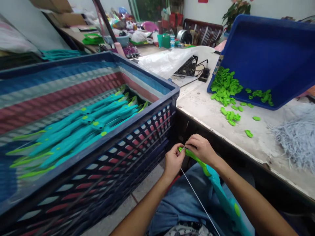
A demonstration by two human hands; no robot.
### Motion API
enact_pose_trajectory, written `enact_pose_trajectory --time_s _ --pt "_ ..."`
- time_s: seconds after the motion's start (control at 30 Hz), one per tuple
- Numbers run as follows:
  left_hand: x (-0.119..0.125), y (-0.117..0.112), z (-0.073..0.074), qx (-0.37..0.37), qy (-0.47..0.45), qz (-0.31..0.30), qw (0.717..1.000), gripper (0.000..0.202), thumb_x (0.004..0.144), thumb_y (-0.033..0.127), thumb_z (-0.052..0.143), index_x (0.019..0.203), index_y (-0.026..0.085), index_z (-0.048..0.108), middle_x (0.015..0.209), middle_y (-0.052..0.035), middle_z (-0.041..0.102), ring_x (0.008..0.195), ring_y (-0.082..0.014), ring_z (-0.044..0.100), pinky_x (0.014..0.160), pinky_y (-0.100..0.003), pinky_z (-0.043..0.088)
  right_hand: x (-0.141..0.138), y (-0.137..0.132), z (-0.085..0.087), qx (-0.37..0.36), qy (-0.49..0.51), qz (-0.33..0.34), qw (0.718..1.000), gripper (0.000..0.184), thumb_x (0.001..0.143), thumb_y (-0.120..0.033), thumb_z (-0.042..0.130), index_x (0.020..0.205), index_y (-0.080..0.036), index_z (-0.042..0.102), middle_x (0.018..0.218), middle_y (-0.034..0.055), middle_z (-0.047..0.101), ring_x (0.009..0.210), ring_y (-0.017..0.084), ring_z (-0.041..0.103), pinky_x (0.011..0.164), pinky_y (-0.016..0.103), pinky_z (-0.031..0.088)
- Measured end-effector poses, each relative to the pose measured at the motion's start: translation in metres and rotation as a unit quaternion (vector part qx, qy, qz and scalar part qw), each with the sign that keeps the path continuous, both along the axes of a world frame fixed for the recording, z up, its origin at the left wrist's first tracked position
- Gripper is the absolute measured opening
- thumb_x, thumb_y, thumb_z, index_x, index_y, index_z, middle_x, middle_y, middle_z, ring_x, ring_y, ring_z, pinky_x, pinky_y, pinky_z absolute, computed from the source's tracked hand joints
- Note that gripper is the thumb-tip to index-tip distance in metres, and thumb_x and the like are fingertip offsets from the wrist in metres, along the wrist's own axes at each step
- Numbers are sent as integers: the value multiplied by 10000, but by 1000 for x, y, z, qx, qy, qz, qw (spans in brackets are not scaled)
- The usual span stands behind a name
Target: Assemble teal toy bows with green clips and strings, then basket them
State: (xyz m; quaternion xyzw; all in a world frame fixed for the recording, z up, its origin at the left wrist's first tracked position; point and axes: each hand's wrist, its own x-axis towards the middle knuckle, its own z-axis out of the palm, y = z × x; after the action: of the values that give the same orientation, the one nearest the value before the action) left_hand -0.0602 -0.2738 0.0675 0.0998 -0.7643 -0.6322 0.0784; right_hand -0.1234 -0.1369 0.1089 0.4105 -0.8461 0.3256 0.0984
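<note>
One big navy crate (169,98) fills the left side: lattice walls, inside lined with a striped cloth (61,93) in blue, pale and dull red. Holds a row of long teal pieces (69,136) with lime ends, at least four, lying side by side; lime spots mid-length. White table (201,111) to the right, top scuffed. On it, blue bin (270,55) tipped toward the person, heap of small green parts (225,87) at its lower left, smaller cluster on its lower wall, more loose on the tabletop in front. Teal-and-lime piece (218,183) slants up from the lap, same colours as those in the crate, lime tip at the hands. Bundle of pale strands (297,137) on table, far right.

Both forearms reach forward, hands meeting over the lap near the table edge. Left hand (174,160): thumb and index pinched closed on the lime tip. Right hand (200,149): palm down, fingers curled over the tip end; can't tell if pinching or just touching. White cord (197,196) runs from below left hand down across the lap, straight.
</note>
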Motion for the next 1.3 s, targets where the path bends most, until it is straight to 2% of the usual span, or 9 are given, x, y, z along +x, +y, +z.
enact_pose_trajectory --time_s 0.13,0.27,0.4,0.5,0.67,0.77,0.9,1.1,1.3 --pt "-3 -4 -13 -10 4 -14 1000 197 778 289 552 872 161 669 602 27 514 535 -101 458 504 -199 339 5 -1 1 57 27 -1 998 180 878 -183 589 699 -174 582 693 35 556 688 172 498 596 281 399" --pt "-1 -3 -24 -31 76 -26 996 141 808 234 538 872 183 653 953 -66 634 864 -169 591 732 -253 450 -17 13 -1 70 -4 -15 997 192 845 -153 602 665 -189 549 673 16 544 680 164 492 608 275 392" --pt "1 2 -24 10 129 -73 989 172 849 213 487 888 190 653 882 -60 645 849 -171 588 784 -291 450 -68 41 12 -24 1 -213 977 215 790 -172 623 600 -194 525 627 -2 522 638 165 490 617 295 384" --pt "-5 3 -17 29 120 -110 986 178 810 257 548 781 186 709 859 -71 646 868 -195 576 815 -319 437 -70 39 31 -141 50 -332 932 213 789 -202 613 598 -198 519 620 -6 512 635 173 490 633 319 394" --pt "-26 -11 5 275 -111 -135 945 399 787 493 564 904 145 723 957 -106 672 897 -223 609 770 -323 462 24 -14 17 -193 -25 -115 974 136 877 -201 552 746 -217 583 777 29 610 894 212 549 800 370 451" --pt "-33 -27 16 203 -104 -125 966 247 665 378 690 715 136 698 917 -96 676 851 -201 607 790 -306 449 64 -31 -16 -211 -70 -111 969 107 877 -186 552 780 -215 587 772 32 608 897 217 551 795 383 464" --pt "-28 -38 25 4 -5 -67 998 122 702 272 618 685 160 663 767 -49 665 731 -159 593 707 -274 449 67 -32 -42 -239 -96 -173 951 133 875 -214 552 751 -206 601 761 40 597 815 203 553 732 358 465" --pt "-19 -30 22 237 -78 -25 968 298 662 388 692 807 136 625 663 -29 648 489 -119 560 382 -191 378 59 -37 -36 -278 -135 -205 929 147 882 -235 547 754 -204 613 766 34 596 770 181 557 706 322 463" --pt "-18 -39 29 270 -162 -119 942 402 542 426 801 735 90 695 596 -52 652 510 -118 592 468 -199 490 48 -42 -33 -323 -134 -195 917 142 886 -189 539 883 -211 679 842 30 571 794 151 565 694 266 471"
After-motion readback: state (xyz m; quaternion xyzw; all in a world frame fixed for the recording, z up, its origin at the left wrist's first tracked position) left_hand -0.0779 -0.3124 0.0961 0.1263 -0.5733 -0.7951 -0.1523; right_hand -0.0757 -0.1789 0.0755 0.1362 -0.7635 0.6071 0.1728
